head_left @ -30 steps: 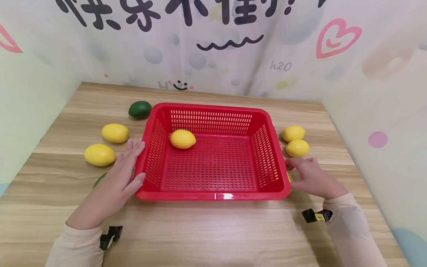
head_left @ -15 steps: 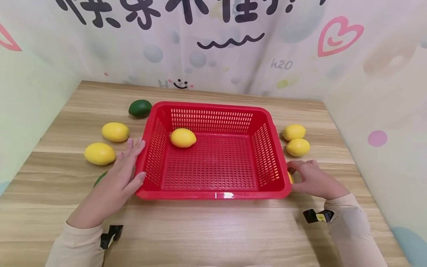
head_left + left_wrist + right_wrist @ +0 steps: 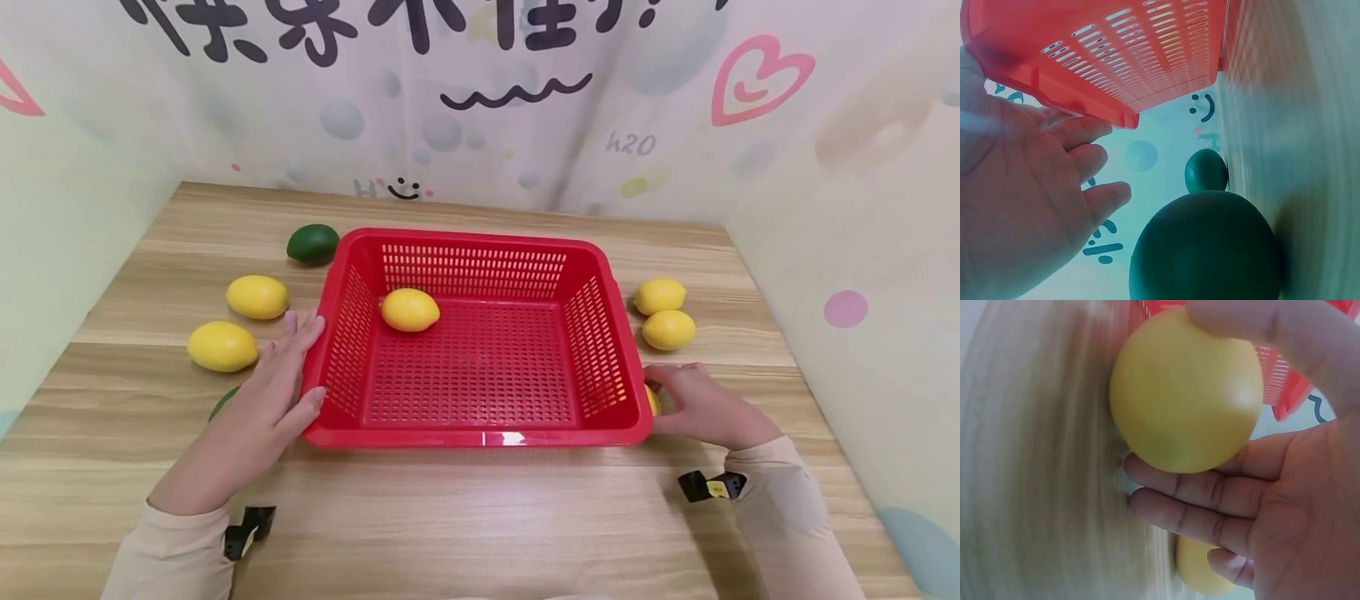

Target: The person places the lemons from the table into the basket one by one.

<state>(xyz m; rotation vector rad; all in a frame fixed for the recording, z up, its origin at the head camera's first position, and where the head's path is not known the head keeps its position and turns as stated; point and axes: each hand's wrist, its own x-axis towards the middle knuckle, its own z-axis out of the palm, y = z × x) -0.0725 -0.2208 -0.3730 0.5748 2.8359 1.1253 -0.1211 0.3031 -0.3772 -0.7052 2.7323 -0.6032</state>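
A red plastic basket (image 3: 480, 438) with slotted walls stands mid-table, with one lemon (image 3: 409, 310) inside near its left wall. My left hand (image 3: 258, 404) rests on the basket's left rim, fingers extended and thumb on the edge. Beneath that hand, a dark green oval fruit (image 3: 1207, 250) lies on the table, mostly hidden in the head view. Just outside the basket's right wall, my right hand (image 3: 705, 404) grips another lemon (image 3: 1185, 394), thumb on one side and fingers on the other. The basket rim covers much of this lemon from above.
Two yellow lemons, a farther one (image 3: 660, 296) and a nearer one (image 3: 669, 330), lie right of the basket. On the left are two more lemons (image 3: 222, 347) and a second dark green fruit (image 3: 312, 244) by the back corner. A printed cloth (image 3: 480, 108) hangs behind the wooden table (image 3: 450, 525).
My right hand has shifted very slightly toward me beside the basket, at the lemon. My left hand and the basket stay in place.
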